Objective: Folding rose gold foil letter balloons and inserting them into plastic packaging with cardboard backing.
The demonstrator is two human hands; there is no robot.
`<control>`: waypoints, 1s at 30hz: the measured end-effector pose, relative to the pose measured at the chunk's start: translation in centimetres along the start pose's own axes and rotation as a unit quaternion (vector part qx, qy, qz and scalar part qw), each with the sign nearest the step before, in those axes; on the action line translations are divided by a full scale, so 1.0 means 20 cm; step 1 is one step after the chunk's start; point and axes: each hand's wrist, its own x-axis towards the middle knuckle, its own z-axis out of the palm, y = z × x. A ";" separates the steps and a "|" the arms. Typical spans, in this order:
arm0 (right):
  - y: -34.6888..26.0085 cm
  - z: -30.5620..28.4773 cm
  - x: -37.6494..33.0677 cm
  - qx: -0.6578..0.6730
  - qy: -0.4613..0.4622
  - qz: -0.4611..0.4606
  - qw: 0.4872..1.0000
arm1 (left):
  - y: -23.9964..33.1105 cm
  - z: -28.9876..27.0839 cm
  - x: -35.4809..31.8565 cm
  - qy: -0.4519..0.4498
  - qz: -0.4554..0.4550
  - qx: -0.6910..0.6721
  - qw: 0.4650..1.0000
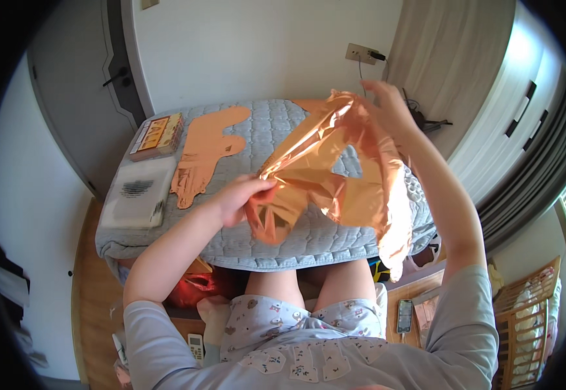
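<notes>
A shiny copper-coloured foil balloon (354, 188), uninflated and crumpled, is spread in the air above the bed. My left hand (241, 198) pinches its lower left edge between thumb and fingers. At its upper right side, my right hand (390, 110) is raised and holds the foil, though part of the grip is hidden behind it. A loose flap hangs down at the right, below my right wrist. Another flat copper foil balloon (208, 146) lies on the quilt to the left, and a piece of similar foil (309, 104) shows at the bed's far edge.
A grey quilted bed (263, 253) stands before me. On its left are a printed box (156, 136) and a clear plastic packet (137, 192). Below lie a red shiny bag (195, 289), a remote control (196, 346) and a phone (404, 316). A wooden crib (523, 325) stands right.
</notes>
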 end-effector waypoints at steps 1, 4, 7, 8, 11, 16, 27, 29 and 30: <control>-0.11 0.08 -0.04 0.029 -0.040 0.032 0.998 | 0.00 -0.06 0.00 0.013 0.000 -0.002 1.000; -0.49 0.09 -0.20 0.005 -0.323 0.052 0.945 | -0.01 -0.22 -0.02 0.071 -0.039 0.016 0.997; -0.44 0.22 -0.53 -0.079 -0.358 0.037 0.930 | -0.02 -0.27 0.06 0.074 -0.044 0.076 0.993; -0.44 0.26 -0.58 -0.032 -0.393 0.055 0.917 | -0.04 -0.32 0.07 0.078 -0.044 0.075 0.993; -0.40 0.34 -0.62 -0.004 -0.473 -0.001 0.881 | -0.06 -0.37 0.03 0.072 0.008 0.184 0.980; -0.22 0.57 -0.68 0.034 -0.359 0.032 0.932 | -0.03 -0.27 -0.18 0.230 0.138 0.540 0.798; -0.86 0.77 -0.33 0.163 -0.181 -0.085 0.966 | -0.30 -0.40 -0.49 0.525 0.257 0.593 0.553; -1.13 0.87 -0.25 0.283 -0.177 -0.103 0.937 | -0.33 -0.38 -0.44 0.548 0.253 0.584 0.543; -1.26 0.92 -0.22 0.329 -0.183 -0.114 0.919 | -0.34 -0.37 -0.42 0.566 0.236 0.587 0.528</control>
